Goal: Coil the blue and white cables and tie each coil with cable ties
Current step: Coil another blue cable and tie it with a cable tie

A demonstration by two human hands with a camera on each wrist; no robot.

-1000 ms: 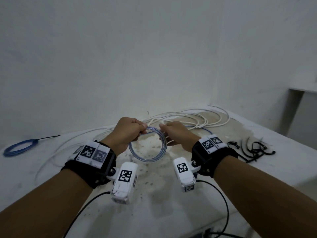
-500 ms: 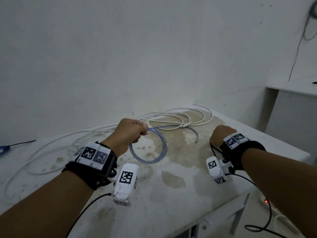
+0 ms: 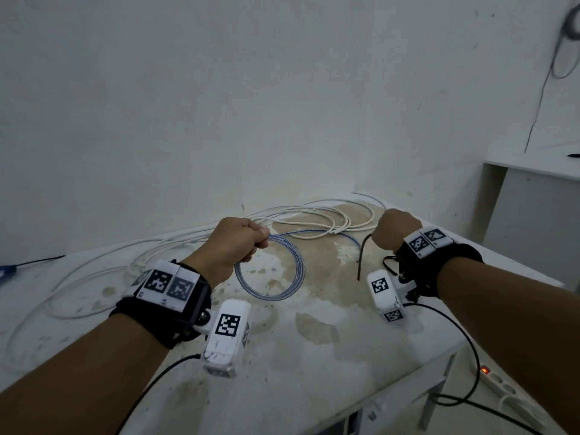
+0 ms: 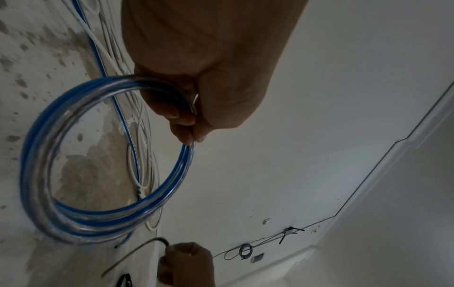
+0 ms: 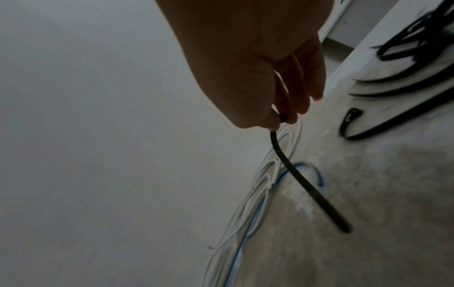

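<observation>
Right hand (image 3: 392, 230) lifted cable tie (image 3: 362, 259), left hand (image 3: 233, 246) gripping blue coil (image 3: 271, 271)

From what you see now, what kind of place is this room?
Probably a bare workroom or utility space: plain white walls, a stained white table strewn with loose white cables, and a power strip on the floor.

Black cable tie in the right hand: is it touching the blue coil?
Apart. The head view shows bare tabletop between the black cable tie, held by the right hand, and the blue coil.
</observation>
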